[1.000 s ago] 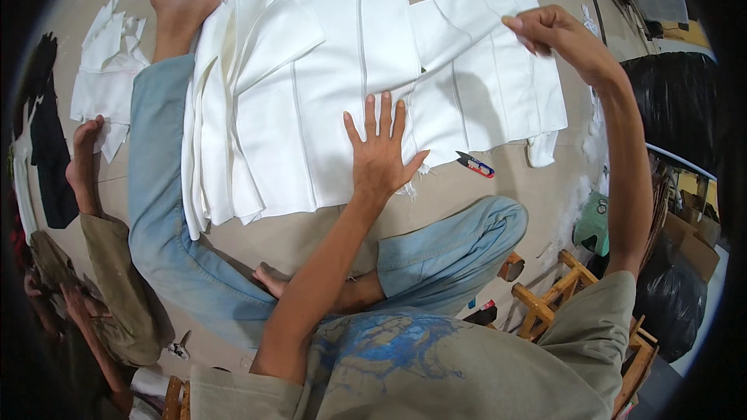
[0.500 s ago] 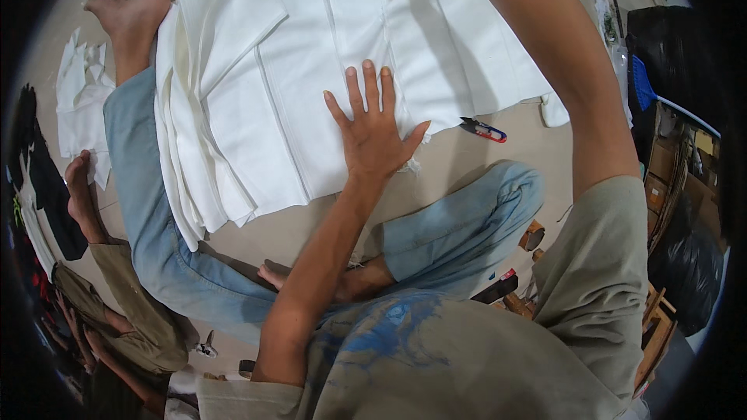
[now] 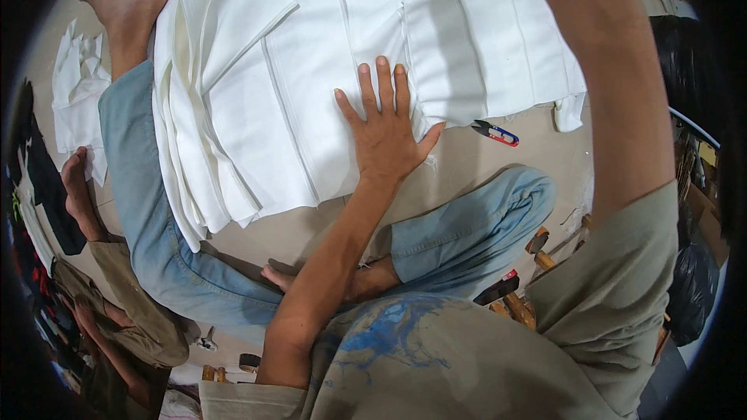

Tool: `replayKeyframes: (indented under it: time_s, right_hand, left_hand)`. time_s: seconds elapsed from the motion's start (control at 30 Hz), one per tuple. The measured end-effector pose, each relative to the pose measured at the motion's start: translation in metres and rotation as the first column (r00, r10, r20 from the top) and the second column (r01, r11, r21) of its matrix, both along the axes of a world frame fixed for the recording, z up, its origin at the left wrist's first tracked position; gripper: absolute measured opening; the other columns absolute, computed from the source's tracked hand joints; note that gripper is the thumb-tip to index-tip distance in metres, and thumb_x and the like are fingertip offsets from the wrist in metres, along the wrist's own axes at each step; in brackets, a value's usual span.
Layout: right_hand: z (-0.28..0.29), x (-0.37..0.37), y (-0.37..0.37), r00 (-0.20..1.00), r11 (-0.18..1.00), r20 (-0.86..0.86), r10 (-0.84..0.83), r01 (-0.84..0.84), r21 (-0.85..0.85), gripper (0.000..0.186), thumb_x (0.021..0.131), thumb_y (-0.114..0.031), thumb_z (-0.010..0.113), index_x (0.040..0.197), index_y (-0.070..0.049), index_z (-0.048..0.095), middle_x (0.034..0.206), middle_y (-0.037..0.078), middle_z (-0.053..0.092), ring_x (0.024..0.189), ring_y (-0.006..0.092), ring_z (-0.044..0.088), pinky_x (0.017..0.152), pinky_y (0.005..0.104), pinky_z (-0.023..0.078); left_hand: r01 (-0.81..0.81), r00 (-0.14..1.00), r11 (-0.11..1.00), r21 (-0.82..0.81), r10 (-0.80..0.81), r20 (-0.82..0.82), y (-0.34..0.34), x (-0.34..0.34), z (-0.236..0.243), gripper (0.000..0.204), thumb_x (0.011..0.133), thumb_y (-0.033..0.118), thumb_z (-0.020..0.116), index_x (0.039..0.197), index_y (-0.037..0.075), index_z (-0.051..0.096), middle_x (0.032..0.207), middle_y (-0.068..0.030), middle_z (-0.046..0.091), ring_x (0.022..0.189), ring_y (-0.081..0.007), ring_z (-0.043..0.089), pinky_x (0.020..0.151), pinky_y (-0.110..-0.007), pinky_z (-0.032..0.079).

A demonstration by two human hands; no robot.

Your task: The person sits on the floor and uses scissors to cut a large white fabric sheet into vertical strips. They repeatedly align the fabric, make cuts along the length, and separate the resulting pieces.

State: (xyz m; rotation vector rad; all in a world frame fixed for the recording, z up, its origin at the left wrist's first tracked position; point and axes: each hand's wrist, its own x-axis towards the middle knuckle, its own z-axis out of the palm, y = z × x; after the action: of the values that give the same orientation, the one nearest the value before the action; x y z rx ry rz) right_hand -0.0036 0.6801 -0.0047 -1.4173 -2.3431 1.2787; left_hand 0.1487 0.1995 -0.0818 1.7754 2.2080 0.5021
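Note:
My left hand (image 3: pixel 385 136) lies flat with its fingers spread on a wide piece of white cloth (image 3: pixel 311 101). Several seams run across this cloth, and its left part is stacked in loose folds. Under the thumb the edge looks gathered and frayed. My right forearm reaches up past the top edge at the right, so that hand is out of sight. Just right of my left thumb, small thread snips (image 3: pixel 496 133) with a red and blue handle rest on the floor beside the cloth's near edge.
Crumpled white cloth scraps (image 3: pixel 80 97) lie on the floor at the far left. Another person's bent leg (image 3: pixel 136 303) and arm are at the lower left. Black plastic bags (image 3: pixel 692 288) and cartons stand along the right. My jeans-clad legs (image 3: pixel 475 225) frame the cloth.
My left hand has slid slightly right on the cloth, still flat. My right arm has swung right. The cloth's right part reaches further right and looks more spread out.

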Motion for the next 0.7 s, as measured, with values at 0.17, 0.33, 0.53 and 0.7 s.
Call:
replayKeyframes:
  time_s: [0.17,0.33,0.53,0.7]
  right_hand:
    - [0.008,0.026,0.002,0.987,0.998,0.149,0.061,-0.066,0.024,0.041,0.101,-0.040,0.058,0.072,-0.011,0.056,0.059,0.002,0.047,0.052,0.0175,0.043,0.054,0.0387,0.039]
    - [0.027,0.057,0.004,0.938,0.984,0.309,0.154,-0.175,0.042,0.042,0.103,-0.042,0.056,0.076,-0.010,0.058,0.061,0.001,0.049,0.054,0.0167,0.045,0.059,0.0366,0.042]
    - [0.054,0.110,-0.003,0.841,0.965,0.498,0.211,-0.261,0.034,0.043,0.104,-0.046,0.055,0.080,-0.010,0.060,0.063,0.000,0.052,0.057,0.0158,0.047,0.064,0.0341,0.045]
    - [0.106,0.191,0.006,0.774,0.962,0.611,0.164,-0.263,0.075,0.045,0.105,-0.049,0.053,0.083,-0.010,0.061,0.064,-0.001,0.054,0.059,0.0151,0.049,0.068,0.0320,0.048]
  left_hand:
    - [-0.010,1.000,1.000,-0.025,0.010,0.017,0.001,0.001,0.005,0.108,0.085,0.076,0.056,0.161,0.004,0.030,0.171,-0.0186,0.015,0.157,-0.0424,0.008,0.118,-0.077,0.004]
    - [-0.012,1.000,1.000,-0.022,0.012,-0.008,0.000,-0.001,0.005,0.109,0.085,0.077,0.055,0.162,0.004,0.029,0.171,-0.0180,0.014,0.157,-0.0422,0.008,0.118,-0.076,0.004]
    - [-0.020,0.999,0.999,-0.028,0.019,-0.032,-0.001,-0.002,0.008,0.105,0.086,0.075,0.056,0.160,0.005,0.033,0.170,-0.0183,0.018,0.157,-0.0416,0.010,0.119,-0.076,0.005]
    - [-0.005,1.000,0.999,0.039,0.005,0.004,-0.004,-0.002,0.008,0.106,0.086,0.077,0.054,0.158,0.001,0.037,0.170,-0.0207,0.019,0.158,-0.0416,0.008,0.118,-0.075,0.004]
